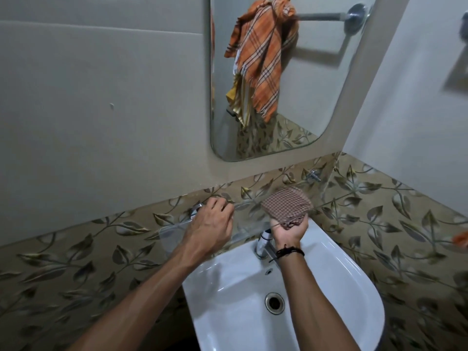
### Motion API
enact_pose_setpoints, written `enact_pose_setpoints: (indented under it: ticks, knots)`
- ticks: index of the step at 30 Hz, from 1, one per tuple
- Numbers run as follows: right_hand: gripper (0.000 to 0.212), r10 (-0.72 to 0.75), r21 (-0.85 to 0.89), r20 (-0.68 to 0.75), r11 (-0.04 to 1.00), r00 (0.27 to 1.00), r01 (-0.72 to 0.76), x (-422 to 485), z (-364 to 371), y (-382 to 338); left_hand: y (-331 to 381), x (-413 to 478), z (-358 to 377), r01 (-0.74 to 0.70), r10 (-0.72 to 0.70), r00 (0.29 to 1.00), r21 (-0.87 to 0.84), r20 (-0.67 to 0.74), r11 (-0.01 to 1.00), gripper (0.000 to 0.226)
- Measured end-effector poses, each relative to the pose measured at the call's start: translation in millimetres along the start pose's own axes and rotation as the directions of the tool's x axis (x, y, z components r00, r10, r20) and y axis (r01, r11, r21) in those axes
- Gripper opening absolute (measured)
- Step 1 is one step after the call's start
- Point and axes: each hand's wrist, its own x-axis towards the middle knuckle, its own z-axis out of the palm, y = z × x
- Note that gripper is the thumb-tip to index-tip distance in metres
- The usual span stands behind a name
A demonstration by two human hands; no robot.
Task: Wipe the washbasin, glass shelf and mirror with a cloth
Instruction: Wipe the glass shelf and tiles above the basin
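Observation:
A white washbasin (pixel 329 312) fills the lower middle, with a chrome tap (pixel 263 243) at its back. Just above it a clear glass shelf (pixel 174 230) runs along the leaf-patterned wall. My left hand (pixel 211 224) rests palm down on the shelf's left part, fingers spread toward a chrome bracket (pixel 196 209). My right hand (pixel 290 230) is raised above the tap, gripping a brown checked cloth (pixel 286 203) that fans out against the wall over the shelf's right part. A rounded mirror (pixel 298 84) hangs above.
The mirror reflects an orange plaid towel (pixel 263 51) on a metal rail. A second chrome shelf bracket (pixel 314 174) sticks out of the wall at the right. A corner wall stands close on the right. The basin's drain (pixel 274 302) is open.

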Motion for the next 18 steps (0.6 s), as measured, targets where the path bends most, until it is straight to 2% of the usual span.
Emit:
enact_pose_setpoints:
  ticks: [1,2,4,5,9,13,14,16,18]
  knots:
    - [0.021,0.048,-0.070,0.023,0.996,0.999,-0.046,-13,-6,7,0,0,1,-0.002,0.002,1.000,0.002,-0.002,1.000,0.018]
    - [0.025,0.038,-0.153,-0.016,0.987,0.999,-0.040,-23,-10,11,0,0,2,-0.004,0.004,1.000,0.004,-0.006,1.000,0.018]
    - [0.030,0.057,-0.176,-0.040,0.982,0.998,-0.064,-26,-7,5,0,0,3,-0.013,0.013,1.000,0.005,-0.011,1.000,0.018]
    - [0.032,0.073,-0.155,-0.037,0.985,0.997,-0.078,-19,-2,-5,1,0,2,-0.017,0.017,1.000,0.008,-0.012,1.000,0.017]
    - [0.041,-0.081,-0.112,-0.135,0.991,0.988,0.066,23,12,-42,2,2,-2,-0.012,0.012,1.000,0.008,-0.022,1.000,0.017]
    - [0.044,-0.084,-0.019,-0.152,0.996,0.985,0.082,36,9,-45,2,2,-2,-0.014,0.015,1.000,0.005,-0.019,1.000,0.020]
    - [0.043,-0.056,0.034,-0.125,0.998,0.991,0.061,30,11,-40,2,2,-2,-0.011,0.011,1.000,0.003,-0.016,1.000,0.020]
    - [0.036,-0.016,0.035,-0.073,0.999,0.997,0.019,11,4,-19,2,3,-2,-0.005,0.005,1.000,0.004,-0.012,1.000,0.019]
    - [0.016,0.207,0.058,0.002,0.977,0.978,-0.207,-11,-6,7,5,3,-4,-0.003,0.003,1.000,0.003,0.002,1.000,0.019]
